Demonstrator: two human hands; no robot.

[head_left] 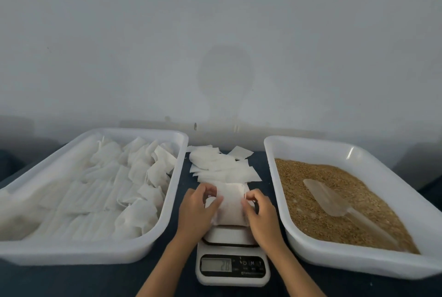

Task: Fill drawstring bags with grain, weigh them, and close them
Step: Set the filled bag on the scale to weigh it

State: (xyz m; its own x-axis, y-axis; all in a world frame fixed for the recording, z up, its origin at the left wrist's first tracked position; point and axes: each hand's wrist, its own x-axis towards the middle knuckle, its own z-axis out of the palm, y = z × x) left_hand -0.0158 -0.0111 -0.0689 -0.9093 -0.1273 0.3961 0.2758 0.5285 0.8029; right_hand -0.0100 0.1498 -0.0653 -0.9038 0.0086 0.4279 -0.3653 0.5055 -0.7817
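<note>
At the lower centre of the frame a filled white bag (230,203) sits on the platform of a small white scale (232,263), whose display shows digits too blurred to read surely. The left hand (197,210) holds the bag's left edge, fingers curled over its top corner and thumb laid across the cloth. The right hand (259,213) grips the bag's right edge, fingertips pinching near the upper corner where a thin string shows. Just beyond the bag, toward the centre of the frame, a loose pile of flat empty bags (222,165) lies on the dark surface (95,280). On the left a wide white tray (91,252) holds many white bags with strings, heaped mostly along its right side. On the right a second white tray (358,266) is filled with brown grain (299,201), and a clear plastic scoop (334,203) lies on the grain, its handle pointing toward the lower right of the frame.
</note>
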